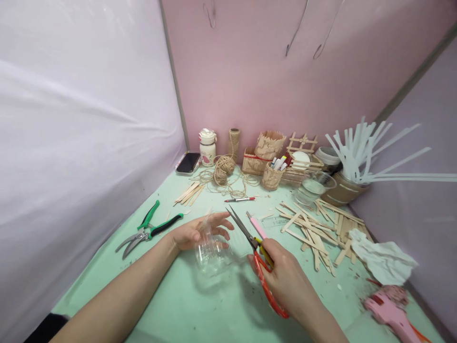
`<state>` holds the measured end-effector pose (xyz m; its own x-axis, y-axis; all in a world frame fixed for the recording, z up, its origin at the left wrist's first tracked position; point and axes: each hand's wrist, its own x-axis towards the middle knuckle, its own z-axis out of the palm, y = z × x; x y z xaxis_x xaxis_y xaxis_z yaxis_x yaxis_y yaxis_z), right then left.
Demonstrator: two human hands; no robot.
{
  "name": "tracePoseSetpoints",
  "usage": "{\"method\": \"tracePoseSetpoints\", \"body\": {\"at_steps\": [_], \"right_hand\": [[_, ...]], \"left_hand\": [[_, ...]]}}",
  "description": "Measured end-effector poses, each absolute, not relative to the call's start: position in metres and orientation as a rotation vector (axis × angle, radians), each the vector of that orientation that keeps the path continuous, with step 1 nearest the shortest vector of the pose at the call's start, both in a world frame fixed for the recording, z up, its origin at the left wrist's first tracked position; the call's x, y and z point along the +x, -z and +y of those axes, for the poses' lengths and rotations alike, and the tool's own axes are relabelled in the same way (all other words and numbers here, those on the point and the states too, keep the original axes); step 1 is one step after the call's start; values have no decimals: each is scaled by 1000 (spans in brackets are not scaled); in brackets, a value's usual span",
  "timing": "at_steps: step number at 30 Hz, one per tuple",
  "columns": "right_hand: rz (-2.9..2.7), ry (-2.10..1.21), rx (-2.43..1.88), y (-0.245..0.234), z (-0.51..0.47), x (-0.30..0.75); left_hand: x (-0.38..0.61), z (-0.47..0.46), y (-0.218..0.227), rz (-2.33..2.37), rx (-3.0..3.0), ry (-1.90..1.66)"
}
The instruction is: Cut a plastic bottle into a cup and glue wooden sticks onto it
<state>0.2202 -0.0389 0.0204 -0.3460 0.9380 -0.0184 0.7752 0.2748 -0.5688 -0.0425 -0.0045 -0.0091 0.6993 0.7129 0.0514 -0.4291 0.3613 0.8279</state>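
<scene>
My left hand [194, 232] holds a clear, thin-walled plastic container [213, 257] low over the table, thumb on the near side and fingers stretched along the far side. The see-through plastic makes its full outline hard to make out. In my right hand [285, 269] is a pair of scissors [257, 252] with red and yellow handles. Their dark blades point up and left, slightly apart, with the tips close to my left fingertips. A pink craft knife [256, 225] shows just beyond my right hand; whether the hand touches it I cannot tell.
Green-handled pruning shears [144, 231] lie left. Wooden sticks [314, 233], crumpled tissue [382, 257] and a pink glue gun [391, 314] lie right. Behind are a twine ball [223, 169], a red pen [240, 199], a pen cup [273, 177], a clear bowl [314, 188] and white strips [360, 152].
</scene>
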Motion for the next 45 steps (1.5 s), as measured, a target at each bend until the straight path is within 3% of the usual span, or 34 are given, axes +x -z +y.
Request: {"method": "tracePoseSetpoints", "body": {"at_steps": [45], "right_hand": [[-2324, -749, -1612, -24, -41, 220]], "left_hand": [[-47, -1, 13, 289, 918, -757]]}}
